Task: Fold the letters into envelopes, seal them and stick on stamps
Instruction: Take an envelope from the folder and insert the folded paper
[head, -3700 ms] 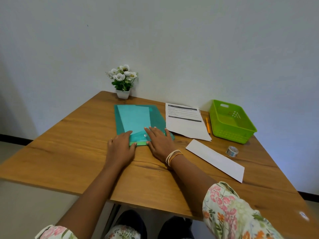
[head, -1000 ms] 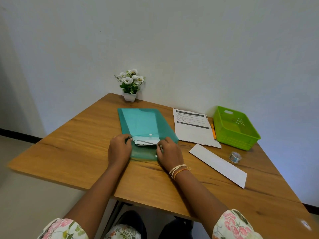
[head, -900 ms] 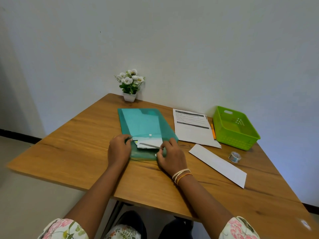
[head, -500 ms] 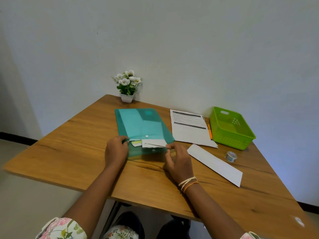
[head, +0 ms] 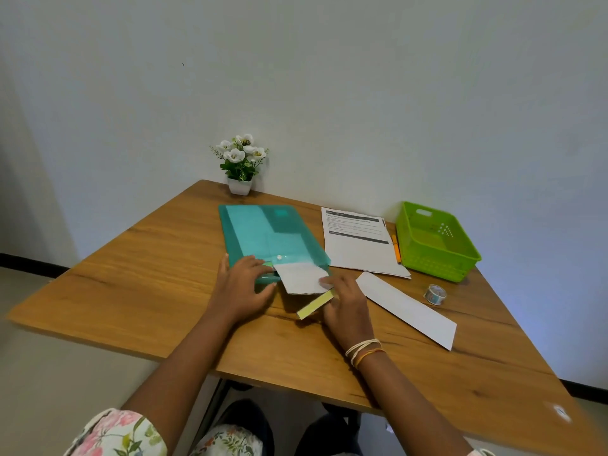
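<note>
A teal plastic folder lies on the wooden table, its near flap open. My left hand rests on the folder's near edge and holds it down. My right hand pinches a small white sheet with a yellow-green pad under it, both drawn mostly out of the folder's mouth. A printed letter lies right of the folder. A long white envelope lies slanted on the table to the right of my right hand.
A lime green basket stands at the right edge, with an orange pencil beside it. A small tape roll sits near the envelope. A little pot of white flowers stands at the back by the wall.
The folder's flap was opened. My right hand has pulled the white sheet and yellow-green pad out towards the right and near side. My left hand stays on the folder's edge.
</note>
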Tool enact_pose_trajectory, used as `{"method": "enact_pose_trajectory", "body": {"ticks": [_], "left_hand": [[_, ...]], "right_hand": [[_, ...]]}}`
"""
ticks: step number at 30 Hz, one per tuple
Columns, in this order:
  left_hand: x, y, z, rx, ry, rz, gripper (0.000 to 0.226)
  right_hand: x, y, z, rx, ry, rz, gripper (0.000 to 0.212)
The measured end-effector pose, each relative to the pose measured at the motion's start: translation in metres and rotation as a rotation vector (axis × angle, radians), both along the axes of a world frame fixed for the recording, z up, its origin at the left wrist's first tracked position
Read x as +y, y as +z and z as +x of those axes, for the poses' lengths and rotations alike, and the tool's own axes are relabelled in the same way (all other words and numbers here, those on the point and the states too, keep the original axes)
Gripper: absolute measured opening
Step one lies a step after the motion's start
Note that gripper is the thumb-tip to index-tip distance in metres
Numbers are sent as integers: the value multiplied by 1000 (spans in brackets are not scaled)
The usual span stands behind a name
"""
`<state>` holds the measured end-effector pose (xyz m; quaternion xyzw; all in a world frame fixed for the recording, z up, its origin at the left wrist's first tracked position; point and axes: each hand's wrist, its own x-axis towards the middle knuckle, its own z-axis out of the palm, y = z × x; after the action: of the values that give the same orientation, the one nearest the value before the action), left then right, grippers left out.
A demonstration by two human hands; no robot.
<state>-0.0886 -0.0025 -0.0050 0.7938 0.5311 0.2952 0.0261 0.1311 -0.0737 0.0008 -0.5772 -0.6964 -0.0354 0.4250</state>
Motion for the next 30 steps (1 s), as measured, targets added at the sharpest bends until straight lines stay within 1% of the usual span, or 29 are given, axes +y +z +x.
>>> {"method": "enact_pose_trajectory", "body": {"ticks": [2,5,8,12,15,17,21,23,25,27,28,30], "left_hand": [[0,0,1,6,34,-4,33],[3,0,0,-58,137,1,33],[6,0,-1,-52,194,5,38],[6,1,0,-52,206,-4,47],[6,3,0,-40,194,29,59],[8,5,-2,-45,173,42,55],[17,11,-8,-80,143,78,47],[21,14,-9,-58,153,80,45],[25,17,-6,-2,199,82,51],[26,19,0,56,212,78,58],[26,19,4,77,190,83,57],[23,14,14,93,92,114,40]], "right_hand": [[-2,-1,3,-57,7,23,28],[-10,0,13,-7,5,74,34],[-17,10,23,117,-16,146,36],[-18,46,37,287,-2,236,21],[-16,75,43,452,31,212,14],[-15,91,44,521,16,231,12],[-8,116,49,612,-89,349,13],[-3,124,55,661,-136,384,10],[2,130,60,684,-179,407,8],[3,134,60,682,-228,443,10],[2,135,60,666,-250,463,12],[1,134,59,611,-283,505,13]]}}
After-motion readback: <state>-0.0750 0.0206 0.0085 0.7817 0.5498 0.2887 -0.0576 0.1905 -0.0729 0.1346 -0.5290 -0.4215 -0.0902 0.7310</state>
